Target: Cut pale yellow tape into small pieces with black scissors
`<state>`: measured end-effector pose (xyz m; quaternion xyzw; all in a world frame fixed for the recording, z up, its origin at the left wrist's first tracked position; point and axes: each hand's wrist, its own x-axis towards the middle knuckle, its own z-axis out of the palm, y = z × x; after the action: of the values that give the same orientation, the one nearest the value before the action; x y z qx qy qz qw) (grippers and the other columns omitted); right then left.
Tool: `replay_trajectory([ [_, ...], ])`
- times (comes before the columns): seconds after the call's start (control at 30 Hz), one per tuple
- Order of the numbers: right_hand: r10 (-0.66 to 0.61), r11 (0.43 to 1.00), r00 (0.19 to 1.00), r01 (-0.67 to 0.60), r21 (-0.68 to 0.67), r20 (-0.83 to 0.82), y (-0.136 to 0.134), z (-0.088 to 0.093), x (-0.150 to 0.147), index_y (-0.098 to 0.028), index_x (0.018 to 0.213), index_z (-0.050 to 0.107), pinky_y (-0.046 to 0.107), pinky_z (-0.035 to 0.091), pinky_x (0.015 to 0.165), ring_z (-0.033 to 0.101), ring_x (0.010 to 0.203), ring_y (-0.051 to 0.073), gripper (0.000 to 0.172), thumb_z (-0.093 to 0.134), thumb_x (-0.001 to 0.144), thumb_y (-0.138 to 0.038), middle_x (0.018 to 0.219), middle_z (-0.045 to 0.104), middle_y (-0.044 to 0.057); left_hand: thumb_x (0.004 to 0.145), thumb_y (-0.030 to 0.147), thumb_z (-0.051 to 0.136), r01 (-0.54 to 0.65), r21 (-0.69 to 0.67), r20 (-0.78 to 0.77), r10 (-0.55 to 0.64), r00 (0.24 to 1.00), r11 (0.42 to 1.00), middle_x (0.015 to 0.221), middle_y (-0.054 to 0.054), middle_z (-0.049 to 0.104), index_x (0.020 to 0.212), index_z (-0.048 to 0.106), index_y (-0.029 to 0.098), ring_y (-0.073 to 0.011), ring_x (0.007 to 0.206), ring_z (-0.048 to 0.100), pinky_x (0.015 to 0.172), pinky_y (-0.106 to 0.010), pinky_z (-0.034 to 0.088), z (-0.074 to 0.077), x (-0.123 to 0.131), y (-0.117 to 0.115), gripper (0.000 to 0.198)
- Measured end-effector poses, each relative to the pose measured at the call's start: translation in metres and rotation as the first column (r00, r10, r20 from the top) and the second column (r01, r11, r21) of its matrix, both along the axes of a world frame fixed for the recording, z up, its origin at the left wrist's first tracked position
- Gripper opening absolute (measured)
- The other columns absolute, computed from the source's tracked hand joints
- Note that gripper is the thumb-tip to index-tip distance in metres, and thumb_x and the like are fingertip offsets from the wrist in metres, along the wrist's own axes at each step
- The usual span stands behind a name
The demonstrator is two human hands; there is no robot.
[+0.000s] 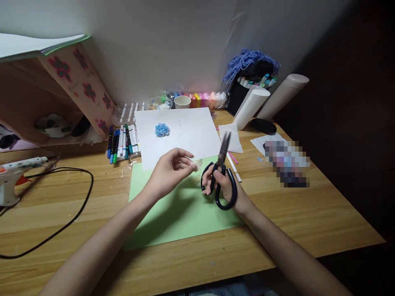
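Between the thumb and fingers of my left hand [171, 170] is pinched a small pale, translucent scrap [198, 164]; its material I cannot make out. My right hand [230, 187] grips black-handled scissors [224, 153] with the blades pointing up and away, nearly closed. Both hands are above a light green sheet [160, 222]. Beyond them a white sheet of paper [191, 135] overlaps it, bearing a small heap of blue bits [162, 130].
Left, a hot glue gun [15, 176] trails a black cord [88, 193]. Several markers [123, 142] lie by the white sheet. A paper cup [182, 102] stands near the wall. At the right are a white cylinder [251, 107], a black oval object [263, 126] and a blurred-out item [285, 164].
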<state>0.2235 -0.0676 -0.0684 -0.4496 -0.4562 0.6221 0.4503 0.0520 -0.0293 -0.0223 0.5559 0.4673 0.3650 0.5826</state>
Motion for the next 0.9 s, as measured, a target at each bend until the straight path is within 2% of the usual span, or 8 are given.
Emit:
replay_trajectory([
  [0.13,0.306,0.942,0.946,-0.317,-0.111,-0.103,-0.012,-0.006,0.005,-0.016,0.088,0.051,0.03,0.05,0.059,0.056,0.054,0.012,0.069,0.032,0.071,-0.081,0.07,0.053,0.0,0.069,0.023,0.072,-0.051,0.023,0.009,0.051,0.999,0.998,0.076,-0.001,0.062,0.094,0.056,0.013,-0.0109,0.069,0.064,0.067,-0.023,0.05,0.012,-0.008,0.011,0.032],
  [0.23,0.433,0.895,0.898,-0.438,-0.079,-0.071,-0.02,-0.008,0.004,-0.017,0.091,0.048,0.029,0.048,0.059,0.053,0.055,0.012,0.077,0.024,0.066,-0.085,0.067,0.047,-0.002,0.068,0.021,0.072,-0.073,-0.008,0.008,0.073,0.997,0.997,0.074,-0.001,0.063,0.096,0.056,0.012,-0.0101,0.066,0.063,0.067,-0.023,0.05,0.017,-0.013,0.015,0.034],
  [0.47,0.454,0.89,0.891,-0.454,-0.04,-0.004,-0.024,-0.01,0.001,-0.018,0.085,0.043,0.025,0.043,0.052,0.048,0.05,0.01,0.078,0.024,0.058,-0.089,0.063,0.043,-0.004,0.067,0.017,0.072,-0.075,-0.072,-0.011,0.074,0.997,0.995,0.069,0.0,0.064,0.096,0.055,0.011,-0.0103,0.063,0.063,0.064,-0.023,0.05,0.014,-0.015,0.017,0.034],
  [0.67,0.466,0.883,0.885,-0.465,-0.057,0.005,-0.026,-0.016,0.003,-0.018,0.087,0.044,0.026,0.044,0.052,0.049,0.051,0.011,0.079,0.019,0.06,-0.088,0.063,0.044,-0.004,0.067,0.015,0.071,-0.143,-0.061,-0.017,0.142,0.99,0.988,0.066,0.001,0.062,0.096,0.055,0.01,-0.0104,0.062,0.063,0.064,-0.024,0.051,0.014,-0.018,0.019,0.034],
  [0.9,0.455,0.886,0.89,-0.456,-0.079,-0.028,-0.025,-0.016,-0.002,-0.019,0.082,0.043,0.026,0.046,0.051,0.046,0.045,0.009,0.076,0.021,0.059,-0.088,0.059,0.041,-0.006,0.067,0.019,0.071,-0.073,-0.059,-0.083,0.068,0.994,0.996,0.068,0.0,0.062,0.094,0.056,0.013,-0.0118,0.065,0.064,0.063,-0.024,0.051,0.008,-0.013,0.016,0.032],
])
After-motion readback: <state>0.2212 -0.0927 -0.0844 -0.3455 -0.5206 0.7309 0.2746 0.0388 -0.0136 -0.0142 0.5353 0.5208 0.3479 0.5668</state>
